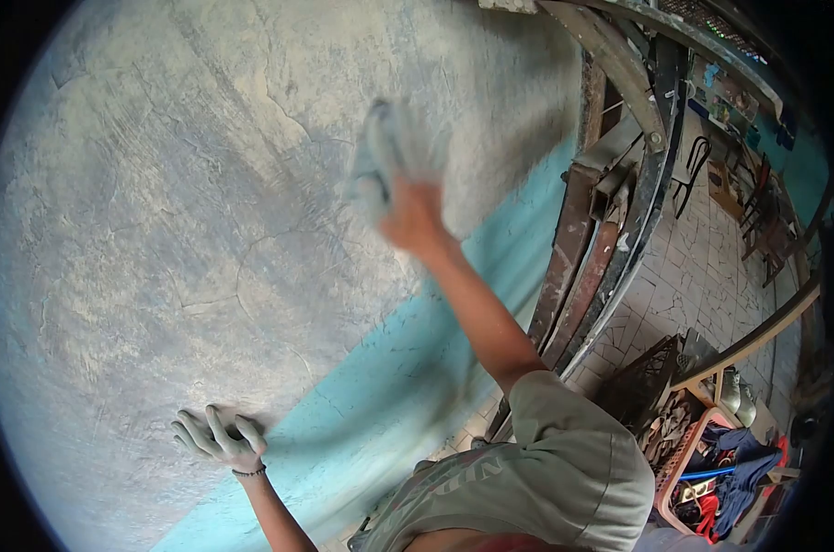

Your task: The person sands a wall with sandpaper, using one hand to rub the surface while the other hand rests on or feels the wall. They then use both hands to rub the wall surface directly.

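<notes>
The right hand (412, 219) is clenched around a grey cloth (385, 156) — both blurred — held against the cracked plaster wall (159, 230), while the dusty left hand (219, 440), fingers spread, lies flat on that wall beside its turquoise band (389, 368).

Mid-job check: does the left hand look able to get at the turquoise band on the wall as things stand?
Probably yes. The left hand lies flat and open on the grey plaster just beside the turquoise band, with nothing between them; the right hand grips a cloth higher up.
</notes>
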A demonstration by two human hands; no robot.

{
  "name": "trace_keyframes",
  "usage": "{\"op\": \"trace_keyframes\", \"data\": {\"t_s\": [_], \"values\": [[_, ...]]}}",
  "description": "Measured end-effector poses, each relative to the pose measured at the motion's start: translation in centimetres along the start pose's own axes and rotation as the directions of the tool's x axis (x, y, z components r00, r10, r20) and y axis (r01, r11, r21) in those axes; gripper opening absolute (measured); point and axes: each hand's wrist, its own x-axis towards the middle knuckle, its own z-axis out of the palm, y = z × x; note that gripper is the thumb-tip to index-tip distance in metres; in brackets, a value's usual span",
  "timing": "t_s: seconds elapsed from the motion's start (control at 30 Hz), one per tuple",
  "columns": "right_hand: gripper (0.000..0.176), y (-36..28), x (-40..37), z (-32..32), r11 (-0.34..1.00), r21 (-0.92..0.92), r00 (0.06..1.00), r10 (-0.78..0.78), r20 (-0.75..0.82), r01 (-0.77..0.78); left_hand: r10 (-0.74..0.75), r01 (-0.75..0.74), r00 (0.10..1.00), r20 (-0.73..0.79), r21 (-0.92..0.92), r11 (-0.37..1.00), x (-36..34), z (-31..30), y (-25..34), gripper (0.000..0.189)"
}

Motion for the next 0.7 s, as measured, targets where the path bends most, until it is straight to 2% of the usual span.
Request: {"op": "trace_keyframes", "data": {"t_s": [0.03, 0.07, 0.13, 0.2, 0.23, 0.37, 0.43, 0.5, 0.53, 0.6, 0.7], "values": [[0.068, 0.8, -0.2, -0.2, 1.0, 0.004, 1.0, 0.023, -0.006, -0.023, -0.002, 0.002, 1.0, 0.008, 0.014, 1.0, -0.1, 0.1, 0.1, 0.06], [0.066, 1.5, -0.1, -0.5, 0.976, 0.145, 0.985, 0.153, 0.076, -0.163, -0.003, 0.003, 1.0, 0.017, 0.031, 1.0, -0.1, 0.1, 0.0, 0.06], [0.063, 2.0, 0.9, -2.4, 0.809, 0.361, 0.885, 0.402, 0.234, -0.463, -0.014, 0.013, 1.0, 0.025, 0.041, 0.999, -0.1, 0.0, 0.1, 0.06], [0.064, 0.8, -0.9, -0.5, 0.967, 0.181, 0.984, 0.176, 0.025, -0.177, -0.017, 0.017, 1.0, 0.019, 0.035, 0.999, 0.0, -0.1, 0.1, 0.059], [0.065, 0.9, -0.7, -0.1, 0.998, 0.06, 0.997, 0.028, -0.073, -0.023, -0.016, 0.016, 1.0, 0.012, 0.031, 0.999, 0.0, 0.0, 0.1, 0.059], [0.072, 3.8, -0.1, -0.4, 0.911, 0.321, 0.962, 0.272, 0.001, -0.258, -0.008, 0.007, 1.0, 0.01, 0.027, 1.0, 0.2, 0.1, 0.3, 0.058], [0.069, 2.7, 0.6, -1.8, 0.792, 0.231, 0.817, 0.499, 0.289, -0.565, -0.018, 0.017, 0.999, 0.035, 0.037, 0.999, -0.4, -0.2, 0.3, 0.058], [0.063, 2.0, 0.4, 0.2, 0.916, 0.187, 0.934, 0.334, 0.13, -0.354, -0.027, 0.025, 0.999, 0.029, 0.05, 0.998, -0.2, 0.1, 0.2, 0.057], [0.06, 1.9, 0.8, 0.6, 0.954, 0.148, 0.965, 0.253, 0.068, -0.261, -0.014, 0.014, 1.0, 0.006, 0.048, 0.999, 0.0, 0.2, 0.4, 0.057], [0.051, 2.3, 1.2, 0.6, 0.982, 0.081, 0.985, 0.166, 0.045, -0.169, -0.018, 0.018, 1.0, -0.008, 0.029, 0.999, 0.1, 0.6, 0.4, 0.057], [0.051, 3.2, 2.4, 1.0, 0.908, 0.26, 0.944, 0.326, 0.053, -0.328, -0.021, 0.02, 1.0, 0.011, 0.046, 0.999, -0.1, 0.1, 0.3, 0.058]]}}
